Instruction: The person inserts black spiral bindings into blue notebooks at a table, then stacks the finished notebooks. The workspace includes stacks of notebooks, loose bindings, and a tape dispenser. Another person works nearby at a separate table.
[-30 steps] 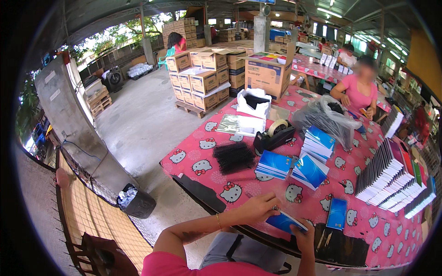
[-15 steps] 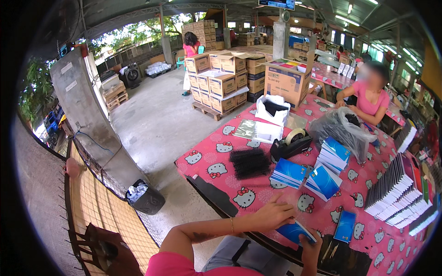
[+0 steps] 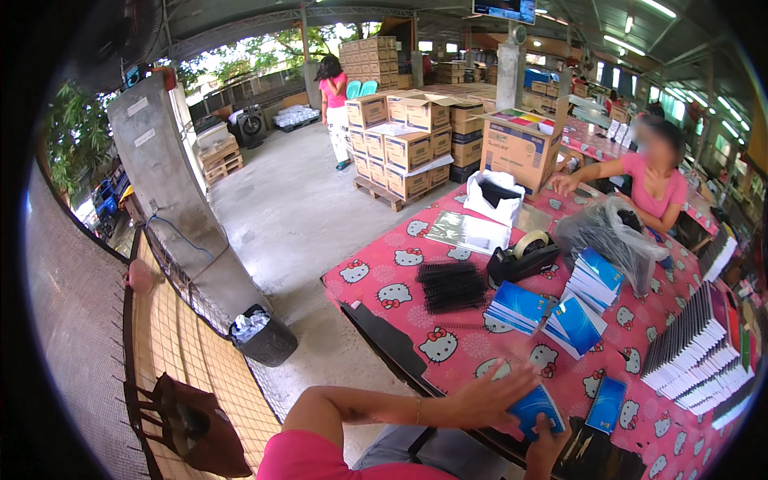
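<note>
Here, low in the frame and right of the middle, the right hand [image 3: 552, 442] is closed on a small blue book [image 3: 534, 408], near the front edge of the pink table [image 3: 484, 346]. The left hand [image 3: 498, 396] is flat and wide open, fingers stretched out, at the left side of the book; it grips nothing, and I cannot tell if it touches. A loose blue book [image 3: 606, 406] lies just to the right. Higher up sit piles of blue books [image 3: 518, 308], with black coils [image 3: 450, 288] on their left. A big stack of books [image 3: 692, 344] is at the right. In the upper right, a person in a pink shirt [image 3: 660, 184] reaches out one arm.
</note>
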`<state>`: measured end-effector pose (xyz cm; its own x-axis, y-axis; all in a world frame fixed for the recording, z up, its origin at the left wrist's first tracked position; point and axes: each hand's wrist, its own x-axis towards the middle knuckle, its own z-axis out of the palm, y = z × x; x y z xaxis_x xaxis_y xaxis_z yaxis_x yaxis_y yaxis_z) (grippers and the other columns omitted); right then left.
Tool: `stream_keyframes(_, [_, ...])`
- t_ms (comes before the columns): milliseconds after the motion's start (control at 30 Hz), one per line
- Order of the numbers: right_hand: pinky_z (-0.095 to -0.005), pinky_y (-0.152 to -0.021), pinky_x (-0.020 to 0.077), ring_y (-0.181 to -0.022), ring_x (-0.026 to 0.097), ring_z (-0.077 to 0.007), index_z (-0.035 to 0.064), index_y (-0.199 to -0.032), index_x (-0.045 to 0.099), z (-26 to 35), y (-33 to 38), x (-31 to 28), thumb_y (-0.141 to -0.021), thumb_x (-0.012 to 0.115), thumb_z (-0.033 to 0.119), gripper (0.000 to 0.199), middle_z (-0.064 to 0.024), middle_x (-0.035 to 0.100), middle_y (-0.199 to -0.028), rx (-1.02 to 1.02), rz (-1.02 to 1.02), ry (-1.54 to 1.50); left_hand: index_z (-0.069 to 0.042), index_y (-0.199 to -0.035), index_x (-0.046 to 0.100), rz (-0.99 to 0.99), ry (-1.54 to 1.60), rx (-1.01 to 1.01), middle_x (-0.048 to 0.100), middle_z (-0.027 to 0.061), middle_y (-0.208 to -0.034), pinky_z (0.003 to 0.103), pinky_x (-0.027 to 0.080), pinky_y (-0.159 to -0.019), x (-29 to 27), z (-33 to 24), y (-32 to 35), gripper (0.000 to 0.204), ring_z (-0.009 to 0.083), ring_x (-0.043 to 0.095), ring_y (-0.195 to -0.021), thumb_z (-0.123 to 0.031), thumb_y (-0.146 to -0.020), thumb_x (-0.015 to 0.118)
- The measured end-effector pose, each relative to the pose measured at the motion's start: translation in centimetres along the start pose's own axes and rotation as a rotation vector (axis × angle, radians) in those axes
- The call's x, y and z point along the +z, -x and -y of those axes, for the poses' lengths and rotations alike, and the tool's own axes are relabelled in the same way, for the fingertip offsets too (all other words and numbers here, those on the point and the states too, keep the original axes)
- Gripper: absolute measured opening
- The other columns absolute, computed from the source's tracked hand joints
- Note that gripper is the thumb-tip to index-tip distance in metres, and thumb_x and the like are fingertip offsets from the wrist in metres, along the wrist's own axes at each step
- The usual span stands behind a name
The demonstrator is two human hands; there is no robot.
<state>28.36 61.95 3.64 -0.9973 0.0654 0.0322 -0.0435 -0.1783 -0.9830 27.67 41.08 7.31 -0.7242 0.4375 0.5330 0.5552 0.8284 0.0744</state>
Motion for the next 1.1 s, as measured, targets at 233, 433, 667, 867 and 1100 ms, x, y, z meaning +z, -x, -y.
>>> stream_keyframes(233, [-0.0245, -0.064, 0.0441, -0.074, 0.055, -0.0118, -0.0045, -0.109, 0.064, -0.7, 0.4, 1.7, -0.087, 0.071, 0.011, 0.028, -0.0049, 0.063, -0.089, -0.102, -0.244, 0.027, -0.004, -0.154, 0.027, 0.103, -0.064, -0.013, 0.027, 0.0134, -0.161, 0.056, 0.025, -0.113, -0.6, -0.5, -0.7, 0.095, 0.0266, 0.023, -0.150, -0.067, -0.087, 0.051])
stream_keyframes(433, [-0.0239, -0.064, 0.0425, -0.072, 0.054, -0.0108, -0.0038, -0.109, 0.064, 0.6, 0.0, 0.6, -0.088, 0.071, 0.012, 0.027, -0.0040, 0.062, -0.087, -0.110, 0.000, 0.100, -0.004, -0.154, 0.027, -0.064, -0.098, -0.005, 0.026, 0.0137, -0.161, 0.054, 0.024, -0.114, -0.1, -0.3, -1.8, 0.097, 0.0269, 0.022, -0.150, -0.067, -0.086, 0.053])
stream_keyframes(667, [-0.0245, -0.065, 0.0445, -0.074, 0.055, -0.0109, -0.0044, -0.106, 0.064, 1.6, 0.2, 0.8, -0.087, 0.071, 0.009, 0.024, -0.0038, 0.063, -0.088, -0.122, 0.022, 0.071, -0.002, -0.154, 0.028, -0.022, -0.048, 0.044, 0.024, 0.0164, -0.162, 0.054, 0.024, -0.114, -0.9, -1.1, -1.6, 0.099, 0.0302, 0.022, -0.150, -0.067, -0.084, 0.055])
stream_keyframes(867, [-0.0242, -0.064, 0.0449, -0.074, 0.055, -0.0095, -0.0046, -0.103, 0.064, 1.2, 0.0, 0.5, -0.087, 0.069, 0.007, 0.020, -0.0033, 0.063, -0.087, -0.077, -0.001, 0.007, 0.001, -0.153, 0.026, -0.051, 0.092, 0.124, 0.024, 0.0186, -0.161, 0.053, 0.021, -0.116, 1.6, -2.2, 0.6, 0.104, 0.0309, 0.022, -0.150, -0.066, -0.080, 0.060])
stream_keyframes(1100, [-0.0238, -0.062, 0.0430, -0.073, 0.054, -0.0085, -0.0039, -0.099, 0.066, 1.7, -0.1, 0.0, -0.088, 0.072, 0.015, 0.023, -0.0026, 0.061, -0.083, -0.067, 0.042, 0.154, 0.002, -0.154, 0.025, -0.009, 0.074, 0.115, 0.023, 0.0180, -0.162, 0.051, 0.018, -0.119, 1.5, -1.5, -0.7, 0.103, 0.0315, 0.021, -0.150, -0.062, -0.082, 0.061])
